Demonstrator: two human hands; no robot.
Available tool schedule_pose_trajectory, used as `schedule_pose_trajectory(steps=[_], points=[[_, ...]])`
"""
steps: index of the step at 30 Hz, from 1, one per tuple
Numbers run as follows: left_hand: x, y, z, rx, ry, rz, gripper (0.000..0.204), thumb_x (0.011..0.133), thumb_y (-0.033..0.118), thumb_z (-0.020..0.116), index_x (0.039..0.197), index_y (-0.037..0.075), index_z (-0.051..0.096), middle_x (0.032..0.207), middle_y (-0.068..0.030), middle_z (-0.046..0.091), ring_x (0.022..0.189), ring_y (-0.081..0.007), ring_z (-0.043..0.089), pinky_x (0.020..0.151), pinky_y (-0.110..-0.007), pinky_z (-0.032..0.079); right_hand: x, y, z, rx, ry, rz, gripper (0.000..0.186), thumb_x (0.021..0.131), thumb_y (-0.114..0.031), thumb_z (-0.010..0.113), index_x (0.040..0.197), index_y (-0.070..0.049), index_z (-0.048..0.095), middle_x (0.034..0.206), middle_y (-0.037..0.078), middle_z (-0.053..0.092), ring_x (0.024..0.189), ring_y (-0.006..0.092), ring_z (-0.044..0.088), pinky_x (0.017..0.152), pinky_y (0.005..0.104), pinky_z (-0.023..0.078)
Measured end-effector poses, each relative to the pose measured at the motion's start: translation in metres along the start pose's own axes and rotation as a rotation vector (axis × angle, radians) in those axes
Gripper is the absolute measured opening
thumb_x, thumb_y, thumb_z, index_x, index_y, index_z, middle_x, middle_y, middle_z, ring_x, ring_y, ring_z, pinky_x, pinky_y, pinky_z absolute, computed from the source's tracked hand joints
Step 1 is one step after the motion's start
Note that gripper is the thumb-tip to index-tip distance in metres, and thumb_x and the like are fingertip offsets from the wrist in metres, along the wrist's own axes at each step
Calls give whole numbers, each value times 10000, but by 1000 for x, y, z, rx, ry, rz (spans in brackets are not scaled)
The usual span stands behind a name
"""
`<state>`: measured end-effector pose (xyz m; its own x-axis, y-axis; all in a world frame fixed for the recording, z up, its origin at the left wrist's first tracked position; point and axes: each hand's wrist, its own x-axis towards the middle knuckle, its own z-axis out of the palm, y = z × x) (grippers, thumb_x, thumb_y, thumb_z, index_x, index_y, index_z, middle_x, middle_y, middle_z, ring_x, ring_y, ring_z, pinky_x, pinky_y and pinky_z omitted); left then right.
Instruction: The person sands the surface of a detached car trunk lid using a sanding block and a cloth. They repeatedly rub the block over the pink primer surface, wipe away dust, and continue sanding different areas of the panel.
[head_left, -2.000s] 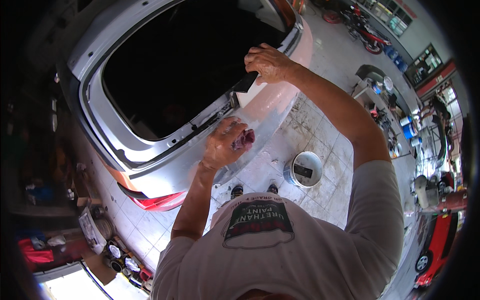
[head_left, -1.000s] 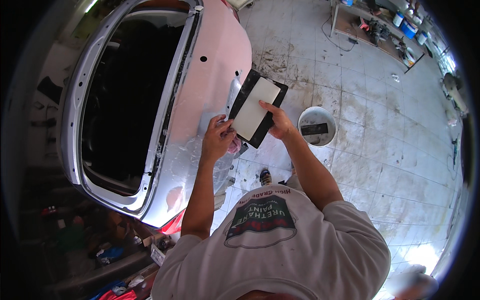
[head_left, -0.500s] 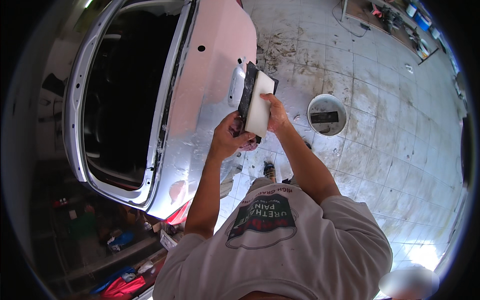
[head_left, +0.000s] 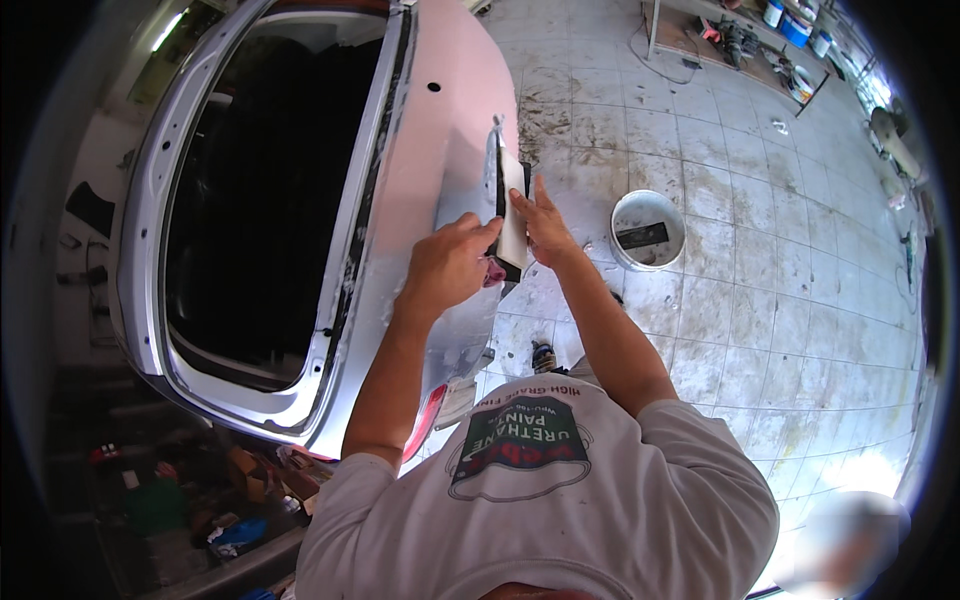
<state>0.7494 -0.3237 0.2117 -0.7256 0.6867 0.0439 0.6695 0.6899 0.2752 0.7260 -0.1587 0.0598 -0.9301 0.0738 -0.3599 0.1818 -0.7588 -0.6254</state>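
In front of the car's side panel (head_left: 455,200), I hold a long white block (head_left: 512,225) with a dark sheet (head_left: 511,272), which looks like sandpaper, behind it. My right hand (head_left: 547,230) grips the block's right edge, thumb on its white face and a finger sticking up. My left hand (head_left: 447,265) is closed around a wet-looking reddish-purple cloth or sponge (head_left: 494,271), mostly hidden by the fingers. Its fingertips touch the block's left edge. The panel is part pink, part silver, with wet streaks and a door handle (head_left: 492,165) beside the block.
A white bucket (head_left: 617,252) with a dark rectangular piece (head_left: 642,236) in it stands on the stained tile floor (head_left: 740,230), right of my right arm. A shelf (head_left: 735,72) with cans and tools is at the far right. The car's dark rear opening (head_left: 270,200) lies left.
The block and dark sheet have turned more edge-on, and the sheet now shows less. My left hand has shifted left, its fingertips now at the block's edge. The view has shifted slightly.
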Motion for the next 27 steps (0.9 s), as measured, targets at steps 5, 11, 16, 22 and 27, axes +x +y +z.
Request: schedule_pose_trajectory(steps=[5,11,16,22,27], points=[[-20,8,15,276,-145,54,494,871,136,775,1361,140,716,1100,-89,668,989,-327,729,816,-466,604,0,48,15,408,84,109,610,1067,-600,594,1477,-149,622,1241,117,720,1073,260,700,922,439,593],[-25,0,21,153,-93,79,557,845,110,810,1388,170,704,1141,-64,675,1005,-320,728,827,-464,609,-5,41,11,345,-15,105,346,977,-502,714,1045,-163,693,902,57,696,750,244,683,734,433,593],[-20,-28,-32,125,109,22,514,873,83,780,1375,173,719,1173,-65,677,1011,-319,721,856,-445,613,22,32,17,217,111,-3,403,908,-203,713,1288,-102,622,979,36,654,774,189,624,688,375,555],[0,-49,-33,400,216,44,389,894,165,768,1282,184,772,1263,-65,663,1233,-363,622,1026,-603,523,80,79,29,-324,315,-299,696,899,-435,793,1463,-62,628,1174,198,667,1042,307,656,895,439,549],[-20,-73,18,551,116,137,312,862,270,813,1155,166,788,1374,-77,639,1426,-413,484,1147,-782,317,60,86,79,-760,592,-268,891,861,-472,865,1510,67,576,1332,263,702,1267,307,659,1035,377,515]])
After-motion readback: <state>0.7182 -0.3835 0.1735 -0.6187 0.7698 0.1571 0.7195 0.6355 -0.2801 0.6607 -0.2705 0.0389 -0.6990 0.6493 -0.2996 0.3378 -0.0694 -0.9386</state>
